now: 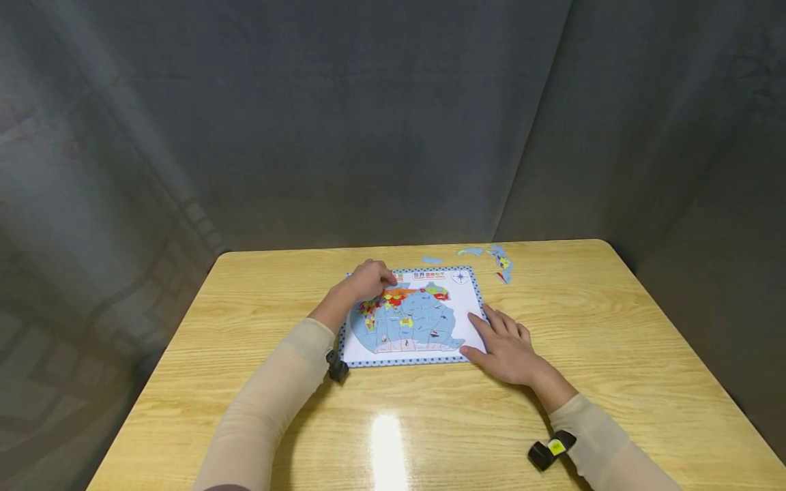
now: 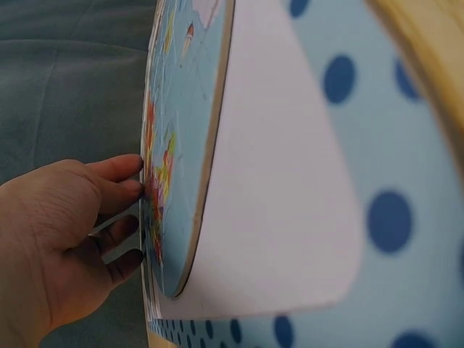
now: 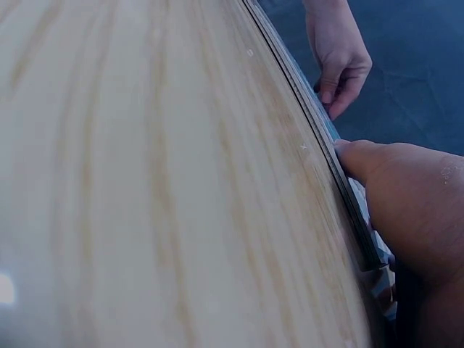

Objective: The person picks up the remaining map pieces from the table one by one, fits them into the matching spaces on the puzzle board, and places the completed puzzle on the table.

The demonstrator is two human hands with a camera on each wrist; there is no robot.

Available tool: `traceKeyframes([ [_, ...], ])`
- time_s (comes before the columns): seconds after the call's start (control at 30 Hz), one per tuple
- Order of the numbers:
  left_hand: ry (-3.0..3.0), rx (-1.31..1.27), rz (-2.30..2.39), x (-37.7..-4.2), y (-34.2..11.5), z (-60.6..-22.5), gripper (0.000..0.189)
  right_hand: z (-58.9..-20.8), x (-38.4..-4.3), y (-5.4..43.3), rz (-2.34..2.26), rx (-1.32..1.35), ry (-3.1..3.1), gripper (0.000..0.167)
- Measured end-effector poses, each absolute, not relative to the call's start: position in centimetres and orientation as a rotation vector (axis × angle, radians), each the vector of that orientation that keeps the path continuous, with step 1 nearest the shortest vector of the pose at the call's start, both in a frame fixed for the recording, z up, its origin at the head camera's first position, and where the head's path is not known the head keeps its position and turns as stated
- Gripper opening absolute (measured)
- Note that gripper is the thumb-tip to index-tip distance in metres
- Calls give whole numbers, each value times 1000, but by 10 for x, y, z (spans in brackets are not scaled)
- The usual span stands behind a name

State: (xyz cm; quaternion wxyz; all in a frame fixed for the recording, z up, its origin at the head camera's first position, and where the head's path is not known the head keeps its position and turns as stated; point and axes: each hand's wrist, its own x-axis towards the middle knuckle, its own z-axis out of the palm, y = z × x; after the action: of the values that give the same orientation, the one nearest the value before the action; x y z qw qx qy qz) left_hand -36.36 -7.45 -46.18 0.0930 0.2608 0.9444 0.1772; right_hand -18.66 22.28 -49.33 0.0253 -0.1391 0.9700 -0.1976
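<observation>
A world-map jigsaw puzzle (image 1: 424,320) lies on the table, partly filled with light blue and coloured pieces in a white board (image 1: 359,356) with a blue dotted border. My left hand (image 1: 370,279) reaches over the board's upper left, its fingertips touching the map near the orange and red pieces. The left wrist view shows those fingers (image 2: 119,168) against the puzzle surface, with no loose piece visible between them. At the board's lower right corner rests my right hand (image 1: 506,348), fingers spread over the edge. Its thumb (image 3: 359,156) lies along that edge in the right wrist view.
Loose puzzle pieces lie behind the board: a small blue one (image 1: 432,260), a curved blue one (image 1: 471,251) and a larger multicoloured cluster (image 1: 502,262) at the right. The wooden table (image 1: 245,307) ends at a grey curtain (image 1: 368,136).
</observation>
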Motion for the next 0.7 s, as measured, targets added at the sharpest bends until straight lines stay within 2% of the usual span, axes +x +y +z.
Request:
traceKeyframes([
  [0.2, 2808, 778, 551, -363, -75, -461, 23, -492, -187, 225, -615, -422, 2998, 77],
  [0.4, 2818, 941, 439, -361, -67, -459, 26, -494, -187, 225, -612, -423, 3007, 77],
  [0.7, 2842, 1008, 377, -359, -45, -457, 20, -495, -185, 222, -619, -438, 3001, 78],
])
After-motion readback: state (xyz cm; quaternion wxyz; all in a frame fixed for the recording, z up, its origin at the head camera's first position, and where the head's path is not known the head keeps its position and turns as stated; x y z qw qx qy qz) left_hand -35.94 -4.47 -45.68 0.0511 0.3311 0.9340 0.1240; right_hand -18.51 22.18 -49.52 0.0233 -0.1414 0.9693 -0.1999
